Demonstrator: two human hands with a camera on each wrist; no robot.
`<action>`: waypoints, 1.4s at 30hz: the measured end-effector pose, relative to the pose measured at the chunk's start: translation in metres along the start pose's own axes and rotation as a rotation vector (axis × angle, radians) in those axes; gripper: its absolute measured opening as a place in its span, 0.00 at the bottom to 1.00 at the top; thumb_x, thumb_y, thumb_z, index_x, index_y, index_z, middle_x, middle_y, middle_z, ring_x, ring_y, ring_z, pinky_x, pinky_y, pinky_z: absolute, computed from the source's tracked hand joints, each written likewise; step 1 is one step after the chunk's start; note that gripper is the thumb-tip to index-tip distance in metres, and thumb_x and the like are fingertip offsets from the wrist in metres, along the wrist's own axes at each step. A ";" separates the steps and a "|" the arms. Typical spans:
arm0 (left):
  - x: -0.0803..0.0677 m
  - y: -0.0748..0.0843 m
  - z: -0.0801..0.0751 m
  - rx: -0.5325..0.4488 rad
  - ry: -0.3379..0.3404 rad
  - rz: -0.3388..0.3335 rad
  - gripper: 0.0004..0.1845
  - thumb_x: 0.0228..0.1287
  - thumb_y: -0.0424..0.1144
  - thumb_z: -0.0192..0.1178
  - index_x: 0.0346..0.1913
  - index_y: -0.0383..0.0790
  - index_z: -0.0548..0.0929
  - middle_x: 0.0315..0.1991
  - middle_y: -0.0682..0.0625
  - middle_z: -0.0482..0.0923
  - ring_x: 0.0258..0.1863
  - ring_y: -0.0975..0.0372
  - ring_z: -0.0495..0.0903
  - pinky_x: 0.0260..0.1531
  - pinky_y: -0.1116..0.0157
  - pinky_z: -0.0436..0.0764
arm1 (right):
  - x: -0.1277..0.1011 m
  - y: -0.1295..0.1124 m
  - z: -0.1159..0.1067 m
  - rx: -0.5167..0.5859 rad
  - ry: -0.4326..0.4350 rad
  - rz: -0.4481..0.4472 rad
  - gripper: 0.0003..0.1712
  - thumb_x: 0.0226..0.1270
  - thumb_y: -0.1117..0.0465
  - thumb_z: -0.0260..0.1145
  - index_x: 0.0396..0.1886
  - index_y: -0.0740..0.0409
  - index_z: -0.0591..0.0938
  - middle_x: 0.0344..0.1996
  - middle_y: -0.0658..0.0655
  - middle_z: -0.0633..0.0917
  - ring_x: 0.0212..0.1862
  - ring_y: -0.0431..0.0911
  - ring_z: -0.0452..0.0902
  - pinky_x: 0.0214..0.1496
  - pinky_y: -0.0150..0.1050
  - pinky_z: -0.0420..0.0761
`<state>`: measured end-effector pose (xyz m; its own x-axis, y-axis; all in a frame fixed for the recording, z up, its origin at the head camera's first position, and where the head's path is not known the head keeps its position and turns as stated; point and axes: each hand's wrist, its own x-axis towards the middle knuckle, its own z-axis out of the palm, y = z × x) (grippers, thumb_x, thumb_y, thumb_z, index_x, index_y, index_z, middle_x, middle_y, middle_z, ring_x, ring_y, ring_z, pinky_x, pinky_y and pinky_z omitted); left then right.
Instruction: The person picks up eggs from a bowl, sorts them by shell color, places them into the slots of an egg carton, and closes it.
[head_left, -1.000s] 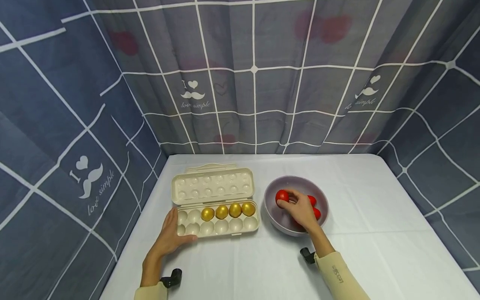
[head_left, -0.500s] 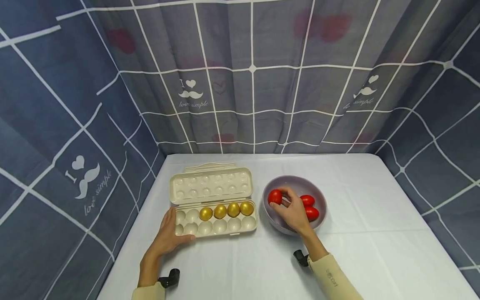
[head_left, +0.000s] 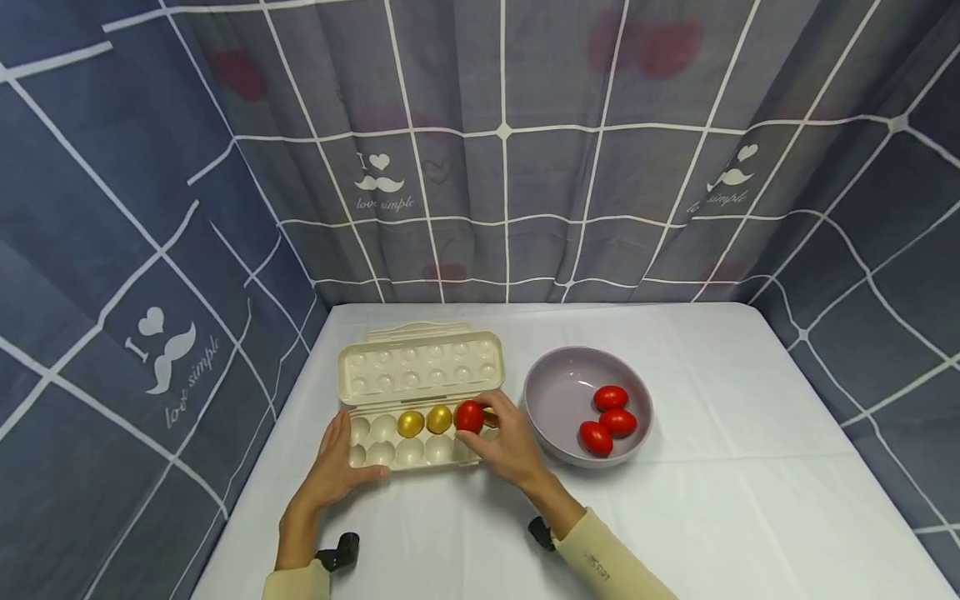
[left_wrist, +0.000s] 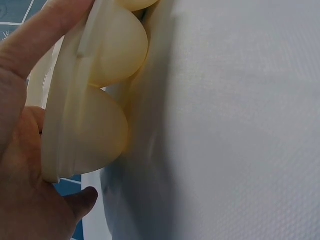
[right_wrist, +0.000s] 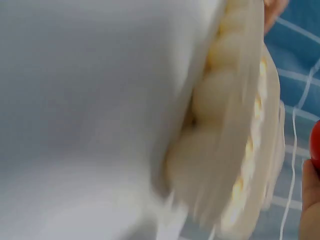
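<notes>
A cream egg carton (head_left: 381, 454) lies on the table, its lid (head_left: 420, 362) folded back. Gold eggs (head_left: 410, 423) occupy the back row; the rightmost is mostly hidden by my right hand (head_left: 512, 446). That hand pinches a red egg (head_left: 469, 417) between thumb and fingers, over the right part of the back row. Only a bit of this egg shows at the right wrist view's edge. My left hand (head_left: 330, 471) rests against the carton's left end, fingers extended along the side and thumb at the front edge. In the left wrist view, its palm meets the carton's rim (left_wrist: 65, 115).
To the carton's right stands a mauve bowl (head_left: 551, 404) with three red eggs (head_left: 610, 397) in it. White cloth (head_left: 720, 500) covers the table. A dark checked curtain (head_left: 465, 192) hangs behind and along both sides.
My right hand has carried the red egg left, from the bowl to over the carton. The eggs inside the bowl now show fully. My left hand stays at the carton's left end.
</notes>
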<state>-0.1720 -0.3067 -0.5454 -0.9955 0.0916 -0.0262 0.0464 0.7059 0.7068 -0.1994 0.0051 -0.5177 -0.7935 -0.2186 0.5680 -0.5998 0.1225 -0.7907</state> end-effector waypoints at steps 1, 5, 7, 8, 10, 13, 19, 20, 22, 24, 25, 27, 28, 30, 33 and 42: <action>0.000 0.000 0.000 -0.004 0.000 -0.004 0.72 0.44 0.53 0.78 0.75 0.22 0.35 0.76 0.28 0.29 0.74 0.37 0.29 0.68 0.36 0.40 | 0.001 0.000 0.009 -0.013 -0.031 0.001 0.25 0.50 0.69 0.79 0.48 0.62 0.79 0.45 0.56 0.81 0.46 0.50 0.80 0.47 0.42 0.84; 0.000 -0.001 0.000 -0.002 0.001 -0.013 0.72 0.44 0.53 0.78 0.75 0.23 0.36 0.76 0.29 0.30 0.74 0.38 0.30 0.68 0.36 0.41 | 0.003 0.001 0.038 -0.113 -0.133 0.006 0.25 0.50 0.64 0.81 0.48 0.59 0.81 0.44 0.52 0.84 0.45 0.43 0.80 0.46 0.39 0.82; 0.000 -0.001 0.000 0.001 0.000 -0.011 0.72 0.44 0.54 0.78 0.75 0.23 0.36 0.77 0.29 0.30 0.74 0.38 0.31 0.68 0.36 0.42 | 0.002 0.002 0.049 -0.142 -0.165 0.030 0.24 0.49 0.63 0.81 0.47 0.58 0.82 0.43 0.52 0.85 0.44 0.42 0.80 0.45 0.39 0.83; 0.000 0.000 -0.001 0.000 0.001 -0.010 0.72 0.44 0.54 0.78 0.75 0.23 0.37 0.77 0.30 0.30 0.74 0.38 0.31 0.68 0.36 0.42 | 0.002 0.002 0.054 -0.153 -0.175 0.048 0.24 0.49 0.64 0.81 0.47 0.58 0.82 0.43 0.51 0.85 0.43 0.42 0.79 0.44 0.39 0.83; 0.001 0.001 -0.001 0.000 0.001 -0.009 0.72 0.44 0.54 0.78 0.75 0.23 0.37 0.77 0.30 0.30 0.75 0.38 0.31 0.68 0.37 0.42 | 0.000 0.004 0.062 -0.162 -0.187 0.087 0.24 0.49 0.65 0.81 0.46 0.59 0.81 0.42 0.52 0.85 0.42 0.41 0.79 0.43 0.38 0.83; 0.000 0.002 -0.002 -0.003 -0.001 -0.009 0.71 0.44 0.53 0.78 0.75 0.23 0.37 0.77 0.30 0.30 0.75 0.39 0.31 0.68 0.37 0.42 | -0.002 0.007 0.071 -0.188 -0.206 0.132 0.24 0.50 0.66 0.80 0.47 0.58 0.81 0.43 0.52 0.84 0.44 0.41 0.80 0.46 0.35 0.81; 0.001 0.005 -0.003 0.007 -0.002 -0.005 0.71 0.44 0.53 0.79 0.74 0.21 0.37 0.76 0.29 0.31 0.74 0.38 0.31 0.68 0.37 0.43 | -0.002 0.008 0.083 -0.223 -0.248 0.156 0.23 0.51 0.65 0.80 0.47 0.57 0.81 0.43 0.50 0.83 0.46 0.40 0.79 0.48 0.32 0.79; 0.001 0.005 -0.003 0.009 -0.001 -0.008 0.71 0.44 0.53 0.79 0.74 0.21 0.38 0.76 0.29 0.31 0.74 0.38 0.32 0.68 0.37 0.43 | -0.001 0.009 0.085 -0.236 -0.253 0.148 0.23 0.51 0.65 0.80 0.46 0.56 0.81 0.42 0.50 0.83 0.45 0.39 0.79 0.48 0.31 0.79; 0.000 0.005 -0.003 0.017 0.000 -0.014 0.71 0.44 0.53 0.79 0.74 0.21 0.38 0.76 0.29 0.31 0.74 0.37 0.32 0.68 0.37 0.44 | -0.001 0.010 0.088 -0.264 -0.267 0.132 0.21 0.51 0.64 0.80 0.44 0.55 0.82 0.40 0.48 0.83 0.42 0.37 0.78 0.45 0.29 0.78; 0.000 0.005 -0.003 0.015 0.000 -0.022 0.71 0.43 0.53 0.79 0.74 0.21 0.38 0.76 0.29 0.31 0.74 0.38 0.32 0.68 0.37 0.43 | 0.000 0.012 0.091 -0.303 -0.277 0.111 0.19 0.51 0.64 0.80 0.42 0.55 0.82 0.37 0.47 0.83 0.39 0.36 0.78 0.42 0.27 0.77; 0.000 0.005 -0.003 0.010 0.001 -0.023 0.71 0.44 0.52 0.79 0.74 0.21 0.38 0.76 0.29 0.31 0.74 0.38 0.32 0.68 0.37 0.43 | 0.000 0.013 0.091 -0.315 -0.282 0.106 0.19 0.51 0.64 0.79 0.42 0.56 0.82 0.36 0.47 0.83 0.38 0.36 0.77 0.41 0.27 0.76; 0.000 0.005 -0.004 0.004 0.001 -0.023 0.71 0.44 0.52 0.79 0.75 0.21 0.38 0.76 0.29 0.31 0.74 0.38 0.32 0.68 0.37 0.43 | 0.000 0.013 0.091 -0.329 -0.291 0.104 0.18 0.53 0.64 0.78 0.42 0.56 0.82 0.36 0.47 0.83 0.36 0.36 0.77 0.40 0.26 0.76; 0.000 0.005 -0.004 -0.001 0.000 -0.021 0.71 0.44 0.52 0.79 0.75 0.22 0.38 0.76 0.29 0.30 0.74 0.38 0.31 0.68 0.37 0.43 | 0.000 0.014 0.091 -0.338 -0.296 0.104 0.17 0.53 0.63 0.78 0.43 0.57 0.82 0.37 0.47 0.84 0.36 0.35 0.77 0.40 0.26 0.75; 0.000 0.005 -0.004 -0.002 0.000 -0.014 0.71 0.44 0.52 0.79 0.75 0.21 0.38 0.76 0.28 0.31 0.74 0.38 0.31 0.68 0.37 0.43 | -0.001 0.015 0.090 -0.341 -0.301 0.109 0.18 0.54 0.63 0.77 0.45 0.58 0.82 0.38 0.49 0.84 0.37 0.35 0.77 0.41 0.26 0.76; 0.001 0.004 -0.003 0.009 -0.001 -0.009 0.71 0.44 0.53 0.78 0.74 0.21 0.38 0.76 0.28 0.31 0.74 0.38 0.32 0.68 0.37 0.43 | -0.002 0.016 0.088 -0.337 -0.309 0.114 0.20 0.55 0.63 0.76 0.48 0.59 0.82 0.40 0.50 0.84 0.38 0.36 0.77 0.41 0.26 0.76; 0.000 0.002 -0.003 0.012 0.004 -0.012 0.71 0.44 0.54 0.78 0.75 0.22 0.38 0.76 0.28 0.32 0.74 0.38 0.32 0.68 0.37 0.43 | -0.006 0.013 0.085 -0.306 -0.315 0.117 0.17 0.56 0.65 0.74 0.47 0.61 0.83 0.41 0.52 0.84 0.39 0.39 0.79 0.43 0.27 0.76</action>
<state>-0.1717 -0.3073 -0.5413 -0.9963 0.0803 -0.0319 0.0353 0.7150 0.6982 -0.1943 -0.0741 -0.5509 -0.8161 -0.4639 0.3445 -0.5485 0.4344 -0.7144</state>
